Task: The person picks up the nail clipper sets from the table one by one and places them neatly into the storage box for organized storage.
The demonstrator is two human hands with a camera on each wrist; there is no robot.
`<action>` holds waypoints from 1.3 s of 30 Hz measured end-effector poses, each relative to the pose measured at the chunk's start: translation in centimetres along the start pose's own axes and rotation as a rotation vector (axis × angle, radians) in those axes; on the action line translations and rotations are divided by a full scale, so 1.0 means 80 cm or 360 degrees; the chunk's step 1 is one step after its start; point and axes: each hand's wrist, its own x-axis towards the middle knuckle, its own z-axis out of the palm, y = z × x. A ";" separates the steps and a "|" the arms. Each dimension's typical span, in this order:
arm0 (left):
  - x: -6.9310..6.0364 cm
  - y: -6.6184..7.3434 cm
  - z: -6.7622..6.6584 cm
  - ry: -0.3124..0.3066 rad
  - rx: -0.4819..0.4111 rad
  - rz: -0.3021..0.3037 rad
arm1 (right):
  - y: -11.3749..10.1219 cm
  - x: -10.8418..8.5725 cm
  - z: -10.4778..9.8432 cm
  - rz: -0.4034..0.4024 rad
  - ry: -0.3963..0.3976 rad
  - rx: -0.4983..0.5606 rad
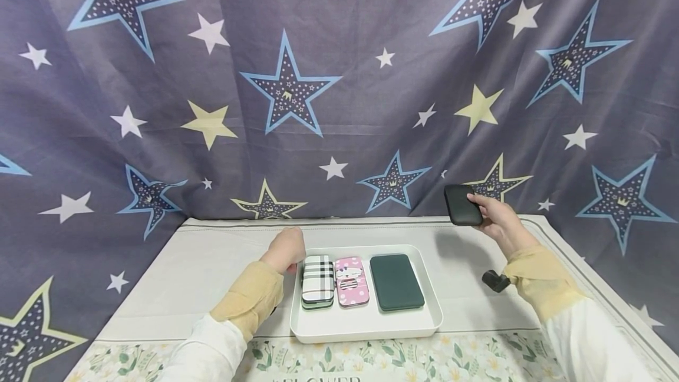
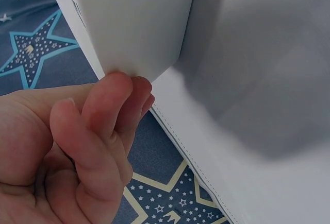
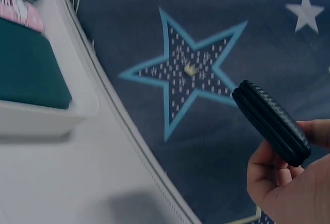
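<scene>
My left hand [image 1: 286, 249] grips the left side of a white tray [image 1: 366, 332] near its back corner. In the left wrist view, its curled fingers [image 2: 105, 100] touch the tray's outer wall; the thumb's contact is partly hidden. Up off the table at the right, my right hand [image 1: 495, 217] holds a small black wallet [image 1: 462, 205] between thumb and fingers. Seen edge-on in the right wrist view, the wallet [image 3: 270, 123] has a rounded, ridged side. Inside the tray lie a plaid case [image 1: 318, 279], a pink cartoon case [image 1: 351, 280] and a larger dark green case [image 1: 396, 282].
A pale cloth [image 1: 212, 276] with a floral front band covers the table. Behind it hangs a dark star-patterned curtain [image 1: 366, 105]. A small black device [image 1: 495, 280] sits at the right wrist, above the table's right side.
</scene>
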 end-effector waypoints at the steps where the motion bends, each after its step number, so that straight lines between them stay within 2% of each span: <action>1: 0.000 0.000 0.000 -0.0001 0.0003 0.0000 | -0.001 -0.002 0.003 0.0000 -0.0017 0.0007; 7: 0.001 0.000 0.001 0.0000 0.0006 -0.0008 | -0.001 -0.017 0.023 -0.0001 -0.0117 -0.0022; 16: 0.001 -0.001 0.001 -0.0006 -0.0024 -0.0018 | 0.001 -0.035 0.046 -0.0043 -0.0184 -0.0085; 25: 0.003 -0.001 0.002 0.0010 -0.0006 -0.0011 | 0.010 -0.049 0.066 -0.0065 -0.0296 -0.0032; 30: 0.001 -0.001 0.002 0.0007 -0.0014 -0.0011 | 0.015 -0.054 0.078 -0.0083 -0.0371 -0.0074; 39: 0.000 -0.001 0.001 0.0007 -0.0026 -0.0006 | 0.026 -0.058 0.099 -0.0082 -0.0377 -0.0140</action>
